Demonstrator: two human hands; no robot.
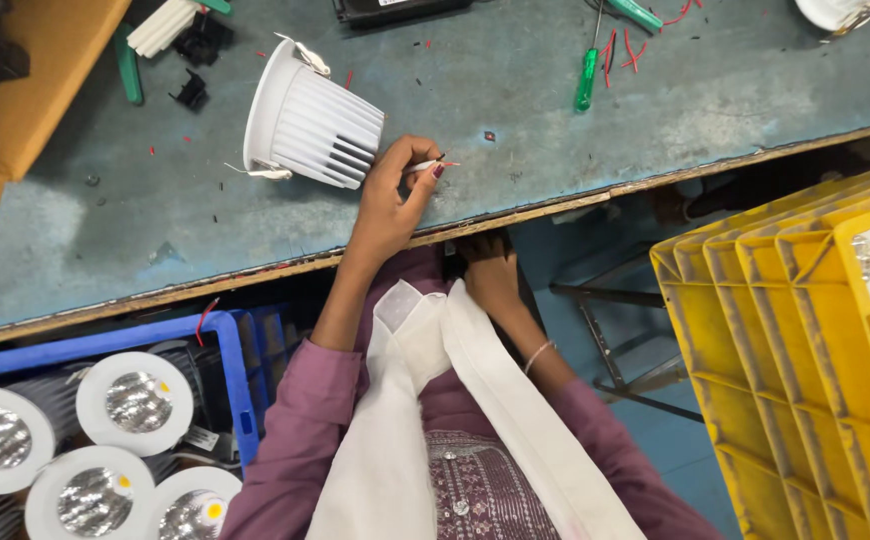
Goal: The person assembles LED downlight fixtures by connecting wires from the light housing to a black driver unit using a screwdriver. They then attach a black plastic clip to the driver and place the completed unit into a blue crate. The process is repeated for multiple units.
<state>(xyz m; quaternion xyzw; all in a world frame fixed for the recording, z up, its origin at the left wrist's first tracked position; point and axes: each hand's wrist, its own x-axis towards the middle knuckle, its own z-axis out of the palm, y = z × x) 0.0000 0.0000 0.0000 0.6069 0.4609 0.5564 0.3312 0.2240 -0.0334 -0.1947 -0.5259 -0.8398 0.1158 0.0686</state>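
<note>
**Thin wire pinched beside a white downlight on a workbench**

A thin white wire with a reddish tip point(433, 166) is pinched between the thumb and fingertips point(425, 172) of the left hand point(392, 200), the fingers closed narrowly around it. The hand rests on the worn grey-blue workbench point(555, 130), and its knuckles lie just beside the finned end of a white downlight housing point(310, 120). The housing is laid on its side, its round rim turned to the left and its ribbed body pointed toward the hand; spring clips stand out at the rim.

The right hand point(487, 270) is held lower, below the near wooden edge of the bench and close to the body. Its fingers are in shadow and turned under, so whether they are open or closed cannot be told. A thin bracelet point(539, 352) is worn on that wrist.

Farther out on the bench, a green-handled screwdriver point(586, 78) is seen among scraps of red wire, and small black parts point(195, 60) lie near the top left beside a cardboard box point(35, 70).

Below the bench at the left, a blue crate point(225, 350) is filled with finished white downlights with silver reflectors point(135, 402). At the right, stacked yellow crates point(785, 330) are seen.
</note>
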